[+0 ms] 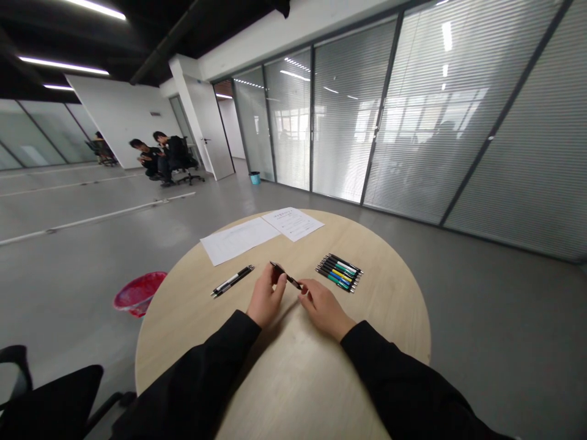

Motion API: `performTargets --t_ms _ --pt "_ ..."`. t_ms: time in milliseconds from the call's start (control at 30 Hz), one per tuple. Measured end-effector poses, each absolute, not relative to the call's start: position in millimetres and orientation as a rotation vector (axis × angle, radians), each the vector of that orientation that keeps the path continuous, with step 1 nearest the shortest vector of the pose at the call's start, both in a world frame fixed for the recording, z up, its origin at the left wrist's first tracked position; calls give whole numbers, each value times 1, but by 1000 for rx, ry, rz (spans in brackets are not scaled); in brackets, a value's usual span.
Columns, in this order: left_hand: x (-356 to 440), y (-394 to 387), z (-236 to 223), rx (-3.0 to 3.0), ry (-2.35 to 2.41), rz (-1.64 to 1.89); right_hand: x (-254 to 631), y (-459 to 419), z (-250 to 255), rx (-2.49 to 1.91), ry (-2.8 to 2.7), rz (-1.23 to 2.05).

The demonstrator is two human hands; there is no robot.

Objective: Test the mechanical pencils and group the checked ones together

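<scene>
Between my two hands is a dark pen (pixel 288 277), slanting down to the right above the table. My left hand (pixel 267 294) has its thumb and fingers closed around the pen's upper left part. The lower right end of it is pinched by the fingertips of my right hand (pixel 322 305). To the left, a pair of black and white pens (pixel 232 281) lies side by side on the tabletop. On the right, a neat row of several pens (pixel 339 272) shows black barrels with white, green, yellow and blue sections.
Two printed sheets of paper (pixel 241 239) lie at the far side of the round wooden table (pixel 385 330). A red basin-like bin (pixel 140 294) stands on the floor at left, near a black chair (pixel 50 400). People (pixel 160 156) sit far back, by an open door (pixel 206 128).
</scene>
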State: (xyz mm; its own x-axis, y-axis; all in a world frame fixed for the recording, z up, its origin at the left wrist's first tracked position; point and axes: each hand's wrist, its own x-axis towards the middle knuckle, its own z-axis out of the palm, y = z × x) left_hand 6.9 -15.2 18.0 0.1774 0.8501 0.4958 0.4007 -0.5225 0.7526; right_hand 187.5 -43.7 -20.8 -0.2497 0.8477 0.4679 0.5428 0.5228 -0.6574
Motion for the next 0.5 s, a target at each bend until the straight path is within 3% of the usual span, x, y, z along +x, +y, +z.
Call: performTargets --t_ms 500 --pt "5 -10 12 1610 979 1278 189 -37 -25 -1186 -1826 437"
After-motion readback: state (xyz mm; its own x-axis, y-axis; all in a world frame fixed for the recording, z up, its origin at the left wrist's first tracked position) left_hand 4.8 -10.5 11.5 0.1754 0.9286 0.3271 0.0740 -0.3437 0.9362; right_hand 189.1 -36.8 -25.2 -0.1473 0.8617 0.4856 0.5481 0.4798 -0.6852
